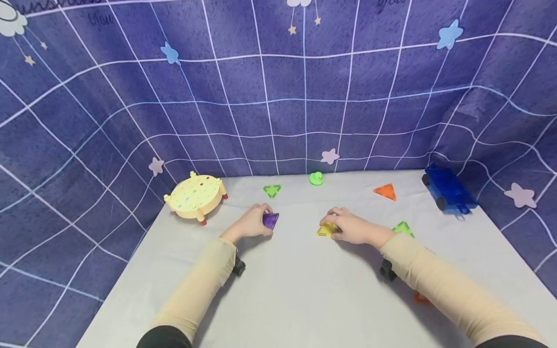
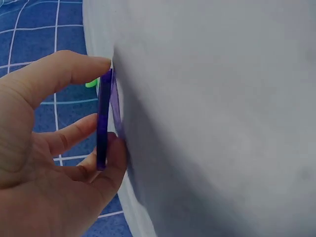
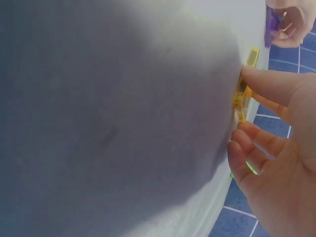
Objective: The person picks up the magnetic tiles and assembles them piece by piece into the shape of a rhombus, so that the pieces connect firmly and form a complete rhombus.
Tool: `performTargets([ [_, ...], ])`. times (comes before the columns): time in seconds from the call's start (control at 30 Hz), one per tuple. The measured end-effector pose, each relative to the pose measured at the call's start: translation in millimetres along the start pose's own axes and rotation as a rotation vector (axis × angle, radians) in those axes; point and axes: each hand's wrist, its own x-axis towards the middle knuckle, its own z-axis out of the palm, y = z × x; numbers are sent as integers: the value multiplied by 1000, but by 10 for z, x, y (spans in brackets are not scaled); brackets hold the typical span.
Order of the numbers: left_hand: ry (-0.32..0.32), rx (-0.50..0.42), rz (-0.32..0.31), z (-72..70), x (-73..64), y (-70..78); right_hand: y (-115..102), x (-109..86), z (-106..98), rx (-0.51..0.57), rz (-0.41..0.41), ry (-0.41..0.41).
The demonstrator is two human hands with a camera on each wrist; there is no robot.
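My left hand [image 1: 251, 223] grips a purple triangular magnetic tile [image 1: 271, 221] between thumb and fingers. In the left wrist view, that purple tile [image 2: 102, 121] is seen nearly edge-on, thumb on its upper end and fingers at the lower end. To the right, my right hand [image 1: 351, 228] pinches a yellow triangular magnetic tile [image 1: 324, 230], low over the white tabletop. The right wrist view has the thumb on the face of the yellow tile [image 3: 253, 57] and the fingers near its lower end. A gap of bare tabletop separates the two tiles.
A pale yellow round toy on short legs [image 1: 196, 197] stands at left. Along the back are a green triangle tile [image 1: 272, 191], a green duck [image 1: 316, 179], an orange triangle [image 1: 386, 192] and a blue toy car [image 1: 450, 188]. Another green tile [image 1: 403, 228] and a red-orange piece [image 1: 421, 298] lie by my right arm.
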Motion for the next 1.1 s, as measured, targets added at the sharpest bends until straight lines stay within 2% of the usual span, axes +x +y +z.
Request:
performTargets([
  [0.1,-6,-9,12,-44,94,36,19,-5,-60,-2,11,7],
  [0.33,-1,-104,20,-49,166,123,64,-9,-101,0,33,25],
  [0.47,20,-204,-10,14,182,210,60,-1,-100,9,35,27],
  [0.57,31,-272,-61,83,190,280,58,2,-75,27,34,29],
  [0.7,46,-308,-106,184,226,341,60,7,-35,67,42,24],
  [0.9,66,-331,-114,273,308,481,57,44,6,77,67,32],
  [1.1,67,-348,-88,343,390,621,64,99,37,73,120,58],
])
